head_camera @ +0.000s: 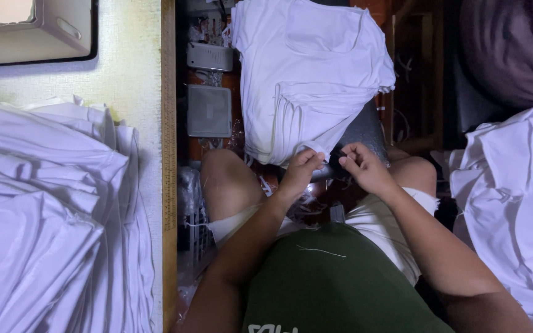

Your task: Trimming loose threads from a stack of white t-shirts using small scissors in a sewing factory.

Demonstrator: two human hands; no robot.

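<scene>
The left hand (301, 168) is pinching the lower edge of the stack of white cloth pieces (309, 74) hanging at twelve o'clock above the knees. The right hand (363, 166), at three o'clock of it, is curling its fingers together, seemingly empty. A heap of white fabric (50, 216) is lying on the table at nine o'clock.

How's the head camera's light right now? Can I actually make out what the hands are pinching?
Head view: white fabric stack evenly lit, no blown glare; floor beyond it in deep shadow. Left hand pinches the stack's lower edge, sharp enough to read; right hand is pinched shut, but against the dark, whatever it holds is too small to tell.
</scene>
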